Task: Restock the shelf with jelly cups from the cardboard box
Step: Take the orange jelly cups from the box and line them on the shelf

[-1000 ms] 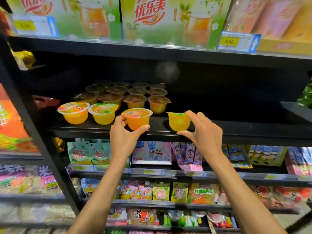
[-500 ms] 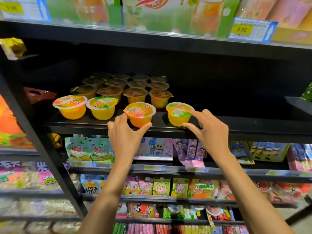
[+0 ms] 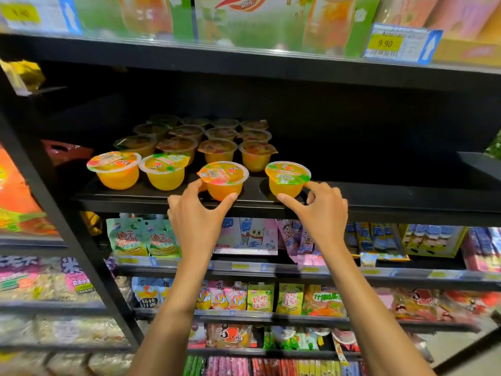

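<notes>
Nearest to the camera, two bare forearms reach up in front of lower shelves with colourful snack packets [image 3: 146, 240]. The left hand [image 3: 195, 221] pinches, between thumb and forefinger, the lower wall of a clear plastic cup of orange jelly with a pink and orange foil lid [image 3: 223, 180]. The right hand [image 3: 322, 213] pinches in the same way a clear plastic cup of yellow jelly with a green foil lid [image 3: 287, 179], with the forefinger just under its rim. Both cups are upright at the very front of the black metal shelf board [image 3: 379, 207]. I cannot tell whether their bottoms rest fully on it. To the left, two more orange jelly cups [image 3: 115, 169] stand in the same front line, and behind them are rows of similar cups in shadow [image 3: 217, 137]. The cardboard box is not in view.

I judge that the placing is almost done. The danger is the edge: if the fingers let go while a cup sits partly over the lip, it can tip and fall forward. A too strong push to the back can knock the cups just behind. A finger that catches a lid corner can pull the cup out again.
</notes>
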